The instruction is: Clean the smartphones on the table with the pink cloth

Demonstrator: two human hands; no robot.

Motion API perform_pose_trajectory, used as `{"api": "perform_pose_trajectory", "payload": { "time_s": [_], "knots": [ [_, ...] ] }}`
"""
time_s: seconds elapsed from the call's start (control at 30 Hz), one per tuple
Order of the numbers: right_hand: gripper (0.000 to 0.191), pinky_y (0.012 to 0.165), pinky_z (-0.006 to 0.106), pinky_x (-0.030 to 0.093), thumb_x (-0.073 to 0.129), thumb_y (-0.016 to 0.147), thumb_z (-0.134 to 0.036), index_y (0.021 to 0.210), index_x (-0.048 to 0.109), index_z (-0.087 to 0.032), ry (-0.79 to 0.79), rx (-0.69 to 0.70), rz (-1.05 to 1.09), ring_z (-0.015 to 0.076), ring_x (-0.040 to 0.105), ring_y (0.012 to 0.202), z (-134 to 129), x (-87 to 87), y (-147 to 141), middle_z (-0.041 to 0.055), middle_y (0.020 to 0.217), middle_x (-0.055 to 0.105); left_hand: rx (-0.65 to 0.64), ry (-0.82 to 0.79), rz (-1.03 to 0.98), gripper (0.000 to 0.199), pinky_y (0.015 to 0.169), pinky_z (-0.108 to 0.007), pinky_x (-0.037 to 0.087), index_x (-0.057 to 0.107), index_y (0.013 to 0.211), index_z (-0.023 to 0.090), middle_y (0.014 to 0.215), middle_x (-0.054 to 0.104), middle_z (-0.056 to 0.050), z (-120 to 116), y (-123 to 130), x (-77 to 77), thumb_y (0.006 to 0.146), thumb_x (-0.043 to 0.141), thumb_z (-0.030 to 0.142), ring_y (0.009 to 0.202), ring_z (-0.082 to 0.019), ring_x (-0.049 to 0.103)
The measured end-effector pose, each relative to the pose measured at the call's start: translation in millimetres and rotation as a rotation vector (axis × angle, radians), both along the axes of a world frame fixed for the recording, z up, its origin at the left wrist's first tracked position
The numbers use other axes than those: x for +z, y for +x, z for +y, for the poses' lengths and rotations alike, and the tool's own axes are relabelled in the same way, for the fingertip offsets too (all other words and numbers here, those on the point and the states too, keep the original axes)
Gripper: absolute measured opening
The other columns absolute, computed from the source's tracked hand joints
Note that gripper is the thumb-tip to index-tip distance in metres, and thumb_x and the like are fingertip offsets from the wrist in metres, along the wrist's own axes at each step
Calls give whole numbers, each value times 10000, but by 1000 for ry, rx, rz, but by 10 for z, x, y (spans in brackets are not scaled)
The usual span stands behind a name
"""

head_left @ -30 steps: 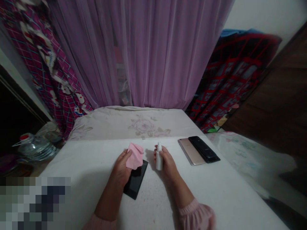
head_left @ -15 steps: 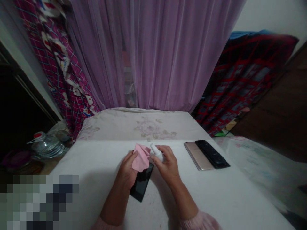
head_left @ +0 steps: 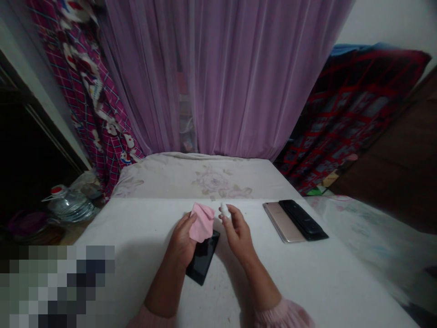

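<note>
Right hand (head_left: pixel 239 234) drawn back from left, small white plastic bottle (head_left: pixel 224 210) pinched upright in fingertips, hands now apart. Left hand (head_left: pixel 182 241) clamps crumpled pink cloth (head_left: pixel 201 223) over flat black smartphone (head_left: pixel 204 257) on white desk (head_left: pixel 136 273). Gold smartphone (head_left: pixel 282 222), black smartphone case (head_left: pixel 302 219) side by side at right. Sheer purple curtain (head_left: pixel 232 77) behind.
</note>
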State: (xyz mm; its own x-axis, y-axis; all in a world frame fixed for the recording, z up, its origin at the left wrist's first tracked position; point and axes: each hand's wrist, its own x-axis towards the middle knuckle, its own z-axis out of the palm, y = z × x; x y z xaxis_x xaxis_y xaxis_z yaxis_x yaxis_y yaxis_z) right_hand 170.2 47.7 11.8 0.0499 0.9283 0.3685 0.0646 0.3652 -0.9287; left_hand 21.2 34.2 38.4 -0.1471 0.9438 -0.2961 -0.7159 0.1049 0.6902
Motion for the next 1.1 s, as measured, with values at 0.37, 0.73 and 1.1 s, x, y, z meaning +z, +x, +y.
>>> {"api": "perform_pose_trajectory", "payload": {
  "time_s": [0.37,0.73,1.1],
  "knots": [
    [716,468,223,504,695,740,-361,1395,414,-292,-255,55,141,130,602,676,-10,-99,-77,37,1025,565,20,-5,-17,193,767,-266,519,685,913,117,850,743,-81,26,-2,-85,732,725,169,798,-197,699],
    [527,498,218,484,524,853,-358,1362,456,-240,-227,118,48,119,603,632,-17,-151,-78,49,983,646,-9,-44,-109,104,807,-289,515,675,888,141,871,739,-79,30,24,-150,798,680,194,834,-206,692],
    [448,555,222,426,588,757,-275,1203,561,-241,-156,60,-187,102,495,565,-84,-168,-172,-22,824,628,-75,-110,-238,277,859,-345,532,652,967,102,926,723,-126,-14,85,19,960,469,310,926,-234,688]
  ]
}}
